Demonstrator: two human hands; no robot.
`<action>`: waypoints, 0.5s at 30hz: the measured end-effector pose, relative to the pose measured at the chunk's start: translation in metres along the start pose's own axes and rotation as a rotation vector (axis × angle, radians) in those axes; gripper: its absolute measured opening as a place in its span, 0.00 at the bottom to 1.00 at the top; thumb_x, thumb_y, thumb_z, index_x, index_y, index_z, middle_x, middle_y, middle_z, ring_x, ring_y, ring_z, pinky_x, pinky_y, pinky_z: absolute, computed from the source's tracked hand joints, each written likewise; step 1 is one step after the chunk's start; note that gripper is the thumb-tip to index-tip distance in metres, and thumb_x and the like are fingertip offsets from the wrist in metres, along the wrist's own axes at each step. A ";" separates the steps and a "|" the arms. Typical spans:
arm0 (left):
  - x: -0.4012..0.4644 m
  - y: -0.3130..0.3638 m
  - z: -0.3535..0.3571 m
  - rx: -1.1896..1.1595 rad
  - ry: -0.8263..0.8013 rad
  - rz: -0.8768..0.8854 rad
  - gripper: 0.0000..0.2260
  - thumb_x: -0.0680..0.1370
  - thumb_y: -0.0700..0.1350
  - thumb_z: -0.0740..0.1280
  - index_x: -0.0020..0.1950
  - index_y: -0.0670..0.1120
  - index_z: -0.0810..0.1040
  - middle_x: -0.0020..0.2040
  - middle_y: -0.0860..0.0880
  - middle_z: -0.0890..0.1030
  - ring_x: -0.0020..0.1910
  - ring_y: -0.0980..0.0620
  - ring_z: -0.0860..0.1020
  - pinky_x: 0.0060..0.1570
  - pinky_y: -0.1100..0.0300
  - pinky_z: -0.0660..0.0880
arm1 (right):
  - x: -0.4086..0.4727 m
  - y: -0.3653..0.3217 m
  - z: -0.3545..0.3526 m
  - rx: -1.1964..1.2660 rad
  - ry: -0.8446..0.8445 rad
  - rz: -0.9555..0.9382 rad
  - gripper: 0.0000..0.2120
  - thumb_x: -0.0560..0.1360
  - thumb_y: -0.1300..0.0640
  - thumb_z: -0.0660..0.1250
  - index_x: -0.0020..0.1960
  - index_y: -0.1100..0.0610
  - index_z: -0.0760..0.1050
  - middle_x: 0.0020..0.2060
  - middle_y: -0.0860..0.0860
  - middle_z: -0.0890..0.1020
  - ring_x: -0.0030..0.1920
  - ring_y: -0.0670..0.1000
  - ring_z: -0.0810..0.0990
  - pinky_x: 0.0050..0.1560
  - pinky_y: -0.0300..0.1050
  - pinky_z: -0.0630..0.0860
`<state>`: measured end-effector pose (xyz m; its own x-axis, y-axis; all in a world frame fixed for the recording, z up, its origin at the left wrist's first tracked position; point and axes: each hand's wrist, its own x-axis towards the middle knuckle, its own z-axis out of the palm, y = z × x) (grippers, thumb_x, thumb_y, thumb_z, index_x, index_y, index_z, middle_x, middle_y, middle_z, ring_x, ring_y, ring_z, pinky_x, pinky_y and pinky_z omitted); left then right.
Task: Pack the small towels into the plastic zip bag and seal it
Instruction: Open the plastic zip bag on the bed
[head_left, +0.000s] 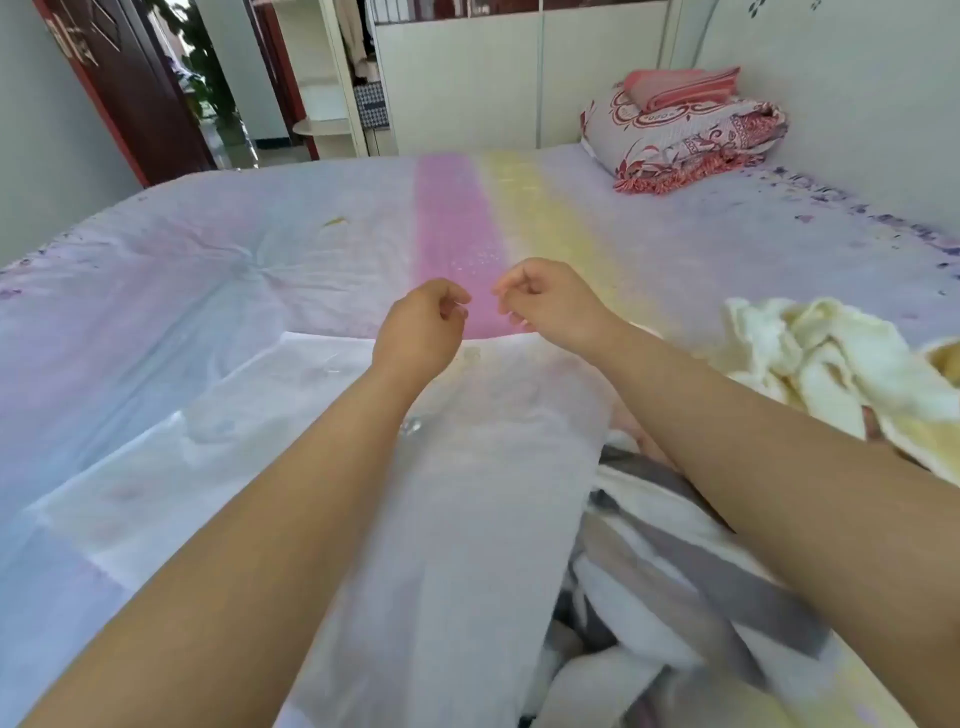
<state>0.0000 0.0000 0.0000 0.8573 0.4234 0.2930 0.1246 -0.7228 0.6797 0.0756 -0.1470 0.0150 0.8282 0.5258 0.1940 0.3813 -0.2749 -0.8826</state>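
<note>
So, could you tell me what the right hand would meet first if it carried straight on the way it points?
Probably the left hand: the right hand points its curled fingertips leftward at it, though depth is unclear.

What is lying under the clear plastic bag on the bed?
Through the clear plastic zip bag the striped bedsheet shows. At its right edge, grey-and-white striped cloth seems to run under it; how far is unclear.

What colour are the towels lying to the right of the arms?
Pale yellow and cream towels, seen best in the head view.
</note>
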 end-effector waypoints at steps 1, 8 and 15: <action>-0.012 0.004 -0.003 0.023 0.010 0.040 0.09 0.79 0.43 0.62 0.54 0.52 0.79 0.49 0.55 0.81 0.48 0.53 0.77 0.48 0.62 0.72 | -0.010 -0.002 -0.003 -0.037 0.054 -0.028 0.06 0.74 0.64 0.63 0.45 0.56 0.77 0.34 0.47 0.79 0.30 0.40 0.76 0.31 0.30 0.70; -0.137 0.031 -0.002 0.073 -0.314 0.030 0.20 0.78 0.57 0.64 0.67 0.51 0.67 0.60 0.51 0.77 0.55 0.50 0.78 0.53 0.55 0.73 | -0.129 -0.016 0.000 -0.345 0.099 0.144 0.17 0.76 0.51 0.63 0.31 0.53 0.62 0.26 0.47 0.67 0.27 0.48 0.66 0.29 0.42 0.61; -0.214 0.021 -0.006 0.294 -0.367 0.108 0.35 0.73 0.64 0.68 0.75 0.51 0.61 0.73 0.51 0.69 0.70 0.48 0.69 0.68 0.51 0.64 | -0.218 -0.027 0.011 -0.673 -0.002 0.307 0.13 0.77 0.48 0.59 0.45 0.58 0.69 0.37 0.53 0.82 0.37 0.54 0.81 0.33 0.44 0.67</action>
<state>-0.1839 -0.1027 -0.0442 0.9862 0.1547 0.0590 0.1155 -0.8981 0.4243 -0.1196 -0.2450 -0.0083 0.9377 0.3467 -0.0208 0.3022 -0.8440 -0.4431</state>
